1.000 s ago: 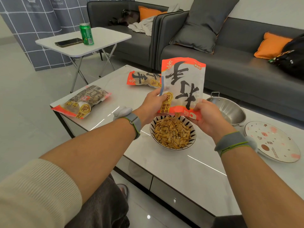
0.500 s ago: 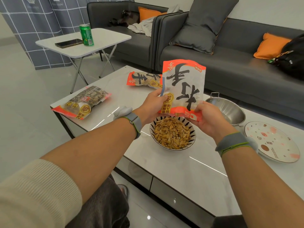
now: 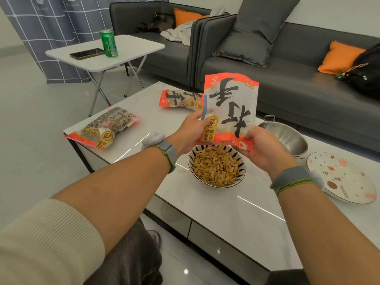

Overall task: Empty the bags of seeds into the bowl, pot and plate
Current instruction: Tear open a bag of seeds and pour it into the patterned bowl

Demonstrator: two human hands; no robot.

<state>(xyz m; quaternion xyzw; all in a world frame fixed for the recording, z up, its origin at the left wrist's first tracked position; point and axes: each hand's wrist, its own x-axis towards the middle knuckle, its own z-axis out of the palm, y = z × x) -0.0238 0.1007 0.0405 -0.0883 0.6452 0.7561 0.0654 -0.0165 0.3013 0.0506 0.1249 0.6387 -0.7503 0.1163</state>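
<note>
An upside-down seed bag [image 3: 230,108], white with orange ends and black brush lettering, hangs mouth-down over a striped bowl [image 3: 194,173] heaped with tan seeds. My left hand [image 3: 190,131] grips the bag's left edge and my right hand [image 3: 261,150] pinches its open lower right corner. A few seeds show at the mouth. A full bag [image 3: 103,128] lies at the table's left end and another [image 3: 180,99] lies at the far edge behind the held one. A steel pot [image 3: 286,134] and a patterned plate [image 3: 341,177] sit to the right, both without seeds.
The white coffee table [image 3: 226,212] stands before a grey sofa [image 3: 298,83] with cushions. A folding side table [image 3: 127,50] at the back left carries a green can [image 3: 109,43] and a phone [image 3: 87,53].
The held bag has lifted slightly and looks flat. The seed heap in the bowl is much the same.
</note>
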